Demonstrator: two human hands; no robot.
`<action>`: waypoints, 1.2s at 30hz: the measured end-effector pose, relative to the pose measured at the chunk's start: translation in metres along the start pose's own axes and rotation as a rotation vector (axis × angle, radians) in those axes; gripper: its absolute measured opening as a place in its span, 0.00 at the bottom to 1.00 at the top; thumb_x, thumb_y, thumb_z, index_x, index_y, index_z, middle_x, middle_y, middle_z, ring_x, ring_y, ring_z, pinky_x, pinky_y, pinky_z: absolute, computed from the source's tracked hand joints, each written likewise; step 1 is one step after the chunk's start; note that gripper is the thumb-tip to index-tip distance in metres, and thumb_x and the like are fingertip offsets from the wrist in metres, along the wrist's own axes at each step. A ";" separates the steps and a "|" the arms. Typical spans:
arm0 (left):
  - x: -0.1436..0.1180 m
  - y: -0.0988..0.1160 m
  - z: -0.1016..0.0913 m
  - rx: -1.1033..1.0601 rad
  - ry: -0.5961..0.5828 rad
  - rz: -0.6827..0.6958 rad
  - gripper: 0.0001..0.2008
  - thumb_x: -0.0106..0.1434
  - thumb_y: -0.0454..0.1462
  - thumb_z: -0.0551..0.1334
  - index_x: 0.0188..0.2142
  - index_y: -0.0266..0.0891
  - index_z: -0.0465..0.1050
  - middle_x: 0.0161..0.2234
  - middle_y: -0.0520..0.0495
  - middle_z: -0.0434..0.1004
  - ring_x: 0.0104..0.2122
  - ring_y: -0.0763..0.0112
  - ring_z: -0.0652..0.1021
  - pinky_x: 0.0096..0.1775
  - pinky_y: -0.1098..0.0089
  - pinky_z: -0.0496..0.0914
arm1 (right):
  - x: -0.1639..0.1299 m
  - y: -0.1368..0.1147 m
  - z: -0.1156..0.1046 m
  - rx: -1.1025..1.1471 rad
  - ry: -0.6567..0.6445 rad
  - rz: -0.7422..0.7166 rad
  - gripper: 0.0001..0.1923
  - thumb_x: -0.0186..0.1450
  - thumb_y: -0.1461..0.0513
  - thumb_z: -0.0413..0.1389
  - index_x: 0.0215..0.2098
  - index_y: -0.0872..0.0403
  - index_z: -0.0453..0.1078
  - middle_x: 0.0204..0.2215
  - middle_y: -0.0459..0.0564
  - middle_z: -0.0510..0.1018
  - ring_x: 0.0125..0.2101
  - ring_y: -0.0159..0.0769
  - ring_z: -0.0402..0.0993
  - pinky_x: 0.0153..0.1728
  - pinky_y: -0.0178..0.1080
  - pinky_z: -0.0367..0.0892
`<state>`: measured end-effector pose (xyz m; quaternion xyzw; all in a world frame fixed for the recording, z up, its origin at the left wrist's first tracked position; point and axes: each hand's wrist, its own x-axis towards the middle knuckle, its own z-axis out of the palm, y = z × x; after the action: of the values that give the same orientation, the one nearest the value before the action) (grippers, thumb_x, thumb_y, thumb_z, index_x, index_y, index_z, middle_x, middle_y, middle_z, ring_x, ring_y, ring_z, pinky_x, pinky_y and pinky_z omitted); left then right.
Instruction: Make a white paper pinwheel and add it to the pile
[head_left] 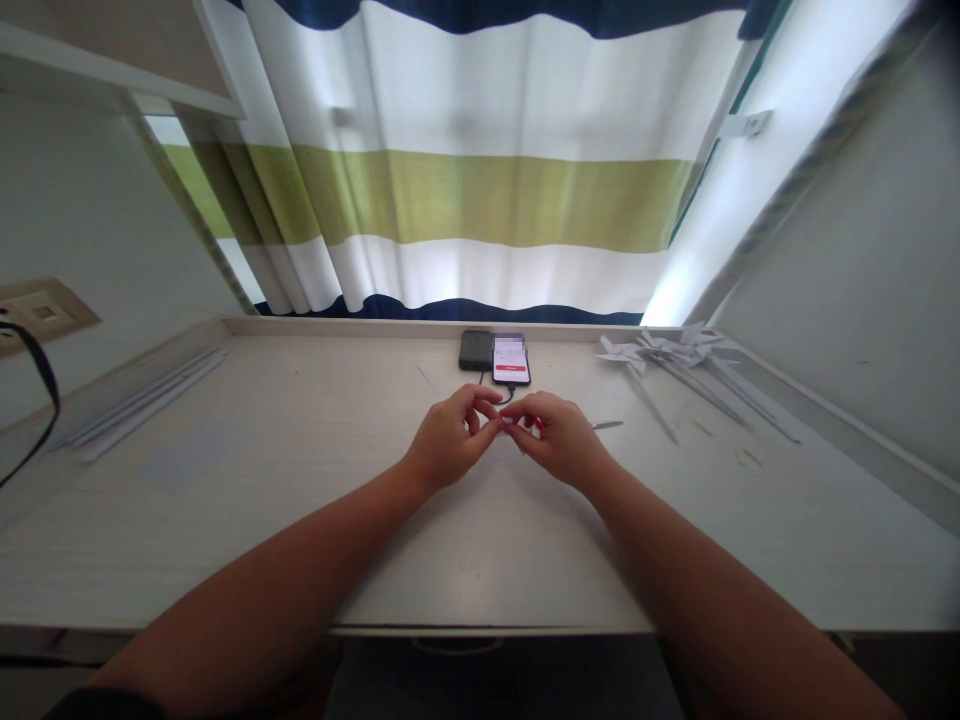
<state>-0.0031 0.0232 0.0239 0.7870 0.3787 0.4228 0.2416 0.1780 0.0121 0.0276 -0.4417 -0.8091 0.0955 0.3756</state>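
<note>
Hands pinching small, indistinct piece; spiky paper pinwheels.

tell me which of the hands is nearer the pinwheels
Right. The right hand is left of the pinwheels and closer to the person's body; the left hand is farther left, beyond the right one.

Pale wood-grain desk, fitted with a low raised back edge, stands between a plain whitish left wall and a plain whitish right wall. Fabric curtain, banded navy, white and olive-green, hangs behind. Daylight enters brightly at its right side. Beige rectangular wall plate noted at left.
</note>
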 end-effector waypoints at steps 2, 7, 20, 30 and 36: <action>0.000 0.000 0.000 0.012 0.004 0.010 0.11 0.60 0.37 0.61 0.43 0.40 0.68 0.32 0.50 0.77 0.22 0.77 0.69 0.26 0.74 0.65 | 0.000 0.001 0.000 0.007 -0.001 0.000 0.05 0.60 0.64 0.57 0.35 0.52 0.74 0.26 0.46 0.75 0.27 0.33 0.67 0.31 0.37 0.63; 0.000 0.001 -0.001 0.034 0.000 0.022 0.09 0.60 0.37 0.60 0.41 0.40 0.70 0.31 0.50 0.76 0.24 0.76 0.70 0.28 0.73 0.65 | 0.000 0.001 0.001 0.020 0.006 0.000 0.06 0.60 0.63 0.57 0.36 0.53 0.73 0.28 0.47 0.75 0.27 0.32 0.67 0.31 0.37 0.63; 0.002 0.000 -0.003 0.072 0.005 0.034 0.08 0.60 0.36 0.60 0.39 0.39 0.73 0.31 0.50 0.76 0.29 0.73 0.73 0.32 0.72 0.67 | -0.001 0.004 0.000 0.035 0.036 -0.003 0.08 0.57 0.67 0.58 0.36 0.53 0.72 0.28 0.47 0.72 0.28 0.32 0.67 0.30 0.36 0.63; 0.002 -0.002 -0.001 0.019 0.008 0.023 0.08 0.61 0.38 0.60 0.39 0.38 0.73 0.31 0.49 0.76 0.28 0.73 0.74 0.31 0.72 0.67 | 0.000 0.004 0.001 0.031 0.021 -0.015 0.04 0.60 0.65 0.57 0.34 0.54 0.72 0.28 0.47 0.72 0.28 0.32 0.67 0.31 0.36 0.63; 0.002 -0.002 -0.001 0.018 -0.022 0.051 0.07 0.61 0.37 0.60 0.38 0.39 0.74 0.33 0.48 0.77 0.31 0.72 0.74 0.32 0.72 0.67 | 0.000 0.003 0.000 0.012 0.013 -0.017 0.02 0.60 0.64 0.57 0.30 0.54 0.71 0.25 0.46 0.71 0.27 0.31 0.65 0.29 0.36 0.61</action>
<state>-0.0043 0.0262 0.0243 0.8032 0.3594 0.4168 0.2279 0.1799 0.0141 0.0258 -0.4331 -0.8099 0.0941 0.3842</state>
